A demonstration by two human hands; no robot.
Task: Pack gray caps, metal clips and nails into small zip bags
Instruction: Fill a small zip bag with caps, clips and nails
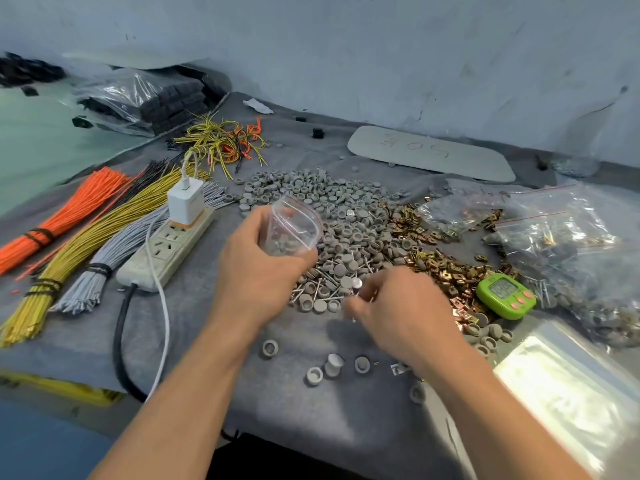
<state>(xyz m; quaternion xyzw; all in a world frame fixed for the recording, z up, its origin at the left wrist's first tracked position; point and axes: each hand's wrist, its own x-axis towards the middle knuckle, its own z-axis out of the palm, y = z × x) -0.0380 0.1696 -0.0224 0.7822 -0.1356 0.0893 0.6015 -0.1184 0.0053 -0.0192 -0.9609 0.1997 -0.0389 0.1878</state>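
Middle of the frame, just left of center, the person's left hand (256, 268) is curled around a small clear zip bag (294, 226) with a red strip along its mouth. The bag is held upright above the near edge of the pile with its mouth gaping open, and a few gray bits sit in the bottom of it.

Right behind it is the big heap of gray caps (332, 209). They're little round plastic things, some lying hollow side up, some flat side up. The nails (318, 285) are thin and silvery, mixed into the near edge of that heap. The metal clips (446, 268) are coppery-gold squarish pieces scattered to the right of the caps. A few stray caps lie on the gray cloth (207, 341) lower down, toward the bottom center.

The right hand (398, 310) is down at the near edge of the heap with its fingers curled in. It's too blurry to tell if it's got hold of anything.

A green timer (504, 295) sits right of center, filled bags (571, 244) are piled at the right edge, and a power strip (166, 251) lies at left.
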